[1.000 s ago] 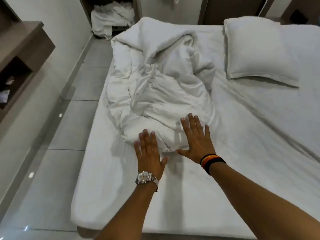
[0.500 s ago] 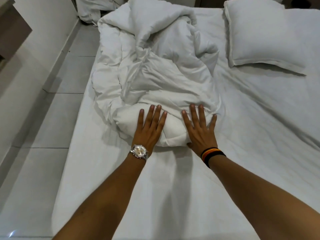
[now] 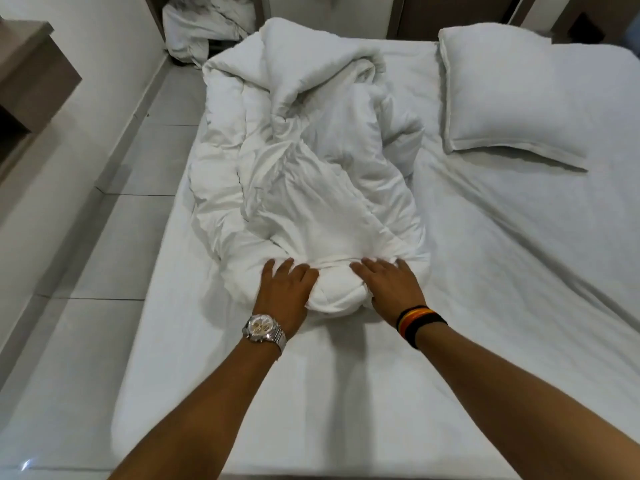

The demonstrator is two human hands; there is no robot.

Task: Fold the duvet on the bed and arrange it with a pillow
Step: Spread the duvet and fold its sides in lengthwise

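Observation:
A crumpled white duvet (image 3: 304, 161) lies in a long heap on the left half of the bed (image 3: 502, 271), running from the near middle to the far edge. A white pillow (image 3: 509, 95) lies flat at the far right, apart from the duvet. My left hand (image 3: 282, 294), with a wristwatch, and my right hand (image 3: 388, 289), with a striped wristband, grip the duvet's near end from both sides. Their fingers curl into the fabric and bunch a rounded lump between them.
A tiled floor strip (image 3: 114, 220) runs along the bed's left side beside a white wall. A wooden shelf unit (image 3: 31, 74) juts from that wall. A pile of white linen (image 3: 204, 26) lies on the floor beyond the bed's far left corner.
Both hands went from lying flat with spread fingers at the duvet's near end to curling into it and squeezing the fabric into a lump.

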